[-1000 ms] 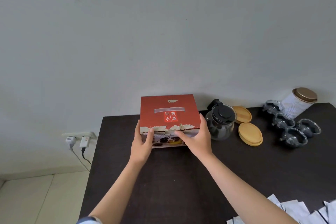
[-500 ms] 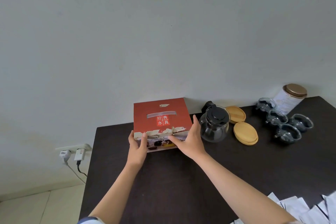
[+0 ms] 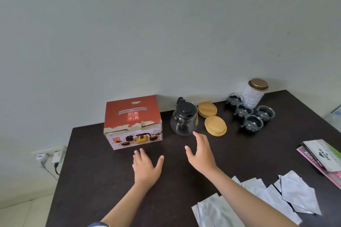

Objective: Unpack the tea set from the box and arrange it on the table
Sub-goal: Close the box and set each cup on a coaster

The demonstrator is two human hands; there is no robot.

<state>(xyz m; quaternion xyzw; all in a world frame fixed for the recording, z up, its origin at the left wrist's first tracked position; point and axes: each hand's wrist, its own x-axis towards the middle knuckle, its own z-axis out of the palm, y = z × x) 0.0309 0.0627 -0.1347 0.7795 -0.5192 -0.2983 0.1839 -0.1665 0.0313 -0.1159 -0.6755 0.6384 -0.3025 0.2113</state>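
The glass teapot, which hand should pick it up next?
Probably the right hand: its open fingers already reach toward the glass teapot, almost touching it. The left hand hovers open nearer the red box.

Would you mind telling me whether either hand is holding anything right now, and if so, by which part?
Nothing is held. The left hand and right hand are both open above the table, clear of the red box and the glass teapot.

Legible markings on the box and packets.
The red box (image 3: 132, 123) bears four white characters, 经典水具, on its top panel; a packet (image 3: 324, 155) at the table's right edge shows inverted lettering, too unclear to read reliably.
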